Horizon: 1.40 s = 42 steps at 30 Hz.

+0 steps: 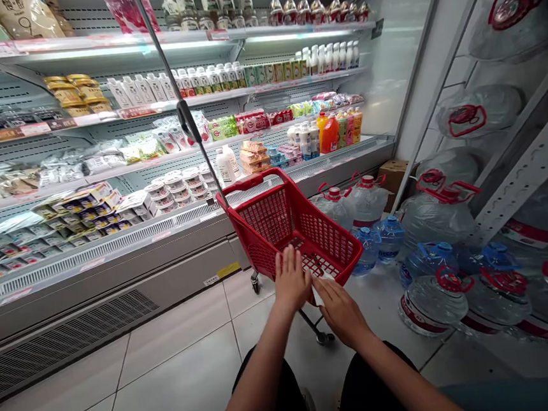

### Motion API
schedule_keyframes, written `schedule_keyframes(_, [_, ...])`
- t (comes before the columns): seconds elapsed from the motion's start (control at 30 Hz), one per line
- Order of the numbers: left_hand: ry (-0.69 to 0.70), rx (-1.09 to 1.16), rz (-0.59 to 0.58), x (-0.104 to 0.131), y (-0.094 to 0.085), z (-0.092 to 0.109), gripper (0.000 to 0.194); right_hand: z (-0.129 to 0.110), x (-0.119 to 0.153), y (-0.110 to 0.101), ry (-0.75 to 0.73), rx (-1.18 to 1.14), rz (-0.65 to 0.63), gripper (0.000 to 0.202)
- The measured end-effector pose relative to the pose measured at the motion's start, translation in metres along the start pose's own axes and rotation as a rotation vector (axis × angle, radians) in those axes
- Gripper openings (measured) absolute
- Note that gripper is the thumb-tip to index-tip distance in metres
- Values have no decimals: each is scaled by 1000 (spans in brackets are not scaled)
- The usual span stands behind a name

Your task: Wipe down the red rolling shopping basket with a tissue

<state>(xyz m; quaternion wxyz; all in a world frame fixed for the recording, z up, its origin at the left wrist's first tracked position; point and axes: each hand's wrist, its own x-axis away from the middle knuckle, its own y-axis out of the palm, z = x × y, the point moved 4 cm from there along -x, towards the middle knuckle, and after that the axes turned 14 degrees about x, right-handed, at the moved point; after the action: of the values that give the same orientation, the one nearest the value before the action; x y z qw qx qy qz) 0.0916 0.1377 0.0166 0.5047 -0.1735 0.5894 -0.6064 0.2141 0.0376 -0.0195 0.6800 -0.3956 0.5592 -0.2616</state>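
Observation:
A red shopping basket cart stands before me, with nothing but a small whitish patch visible near its front rim. My left hand is held palm down over the near edge of the basket, its fingers stretched out and holding nothing. Close beside it, my right hand has straight fingers pointing toward the basket rim. Whether either hand touches the rim I cannot tell. A long grey metal pole rises from the basket's far left corner.
An open refrigerated shelf unit with dairy cups, bottles and cartons runs along the left and back. Large water bottles crowd the floor at right, below more on a rack. White floor tiles lie at left.

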Motion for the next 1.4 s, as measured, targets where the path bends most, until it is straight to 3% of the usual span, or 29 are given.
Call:
schedule_keyframes(0.1, [37,11,2,22,0,8,54,9,7,3,-111,-54,-22,84])
schedule_keyframes(0.17, [5,16,-16,30,-6,3,56,33,9,4,-147,-76,-40,87])
schedule_keyframes(0.27, [-43,1,-41,30,-17,-9,60,78,8,6,-77,-26,-32,86])
schedule_keyframes(0.33, [-95,-18,-15,29,-19,-11,64,95,6,7,-10,22,-23,83])
schedule_keyframes(0.4, [-130,-18,14,30,-15,-2,66,89,6,9,29,30,-12,81])
schedule_keyframes(0.57, [18,95,-2,44,8,47,61,20,7,12,14,-115,0,73])
schedule_keyframes(0.63, [38,124,10,53,10,55,69,11,5,11,-34,-153,-3,68])
schedule_keyframes(0.77, [102,118,9,67,-1,42,81,47,-1,1,-189,-95,-3,65])
schedule_keyframes(0.87, [111,90,4,74,-9,24,79,76,-3,-6,-257,-40,-9,76])
schedule_keyframes(0.93, [70,69,23,74,-13,17,76,74,-2,-8,-272,-40,-14,82])
schedule_keyframes(1.07, [-66,68,78,68,-19,17,77,35,3,-9,-202,-93,-19,83])
schedule_keyframes(1.2, [-12,138,39,65,-19,28,77,9,2,-12,-300,-172,-69,82])
schedule_keyframes(1.3, [4,116,56,73,-20,22,80,18,-12,-12,-446,-206,-118,83])
schedule_keyframes(1.4, [35,88,56,84,-23,9,86,40,-39,-6,-461,-199,-116,82])
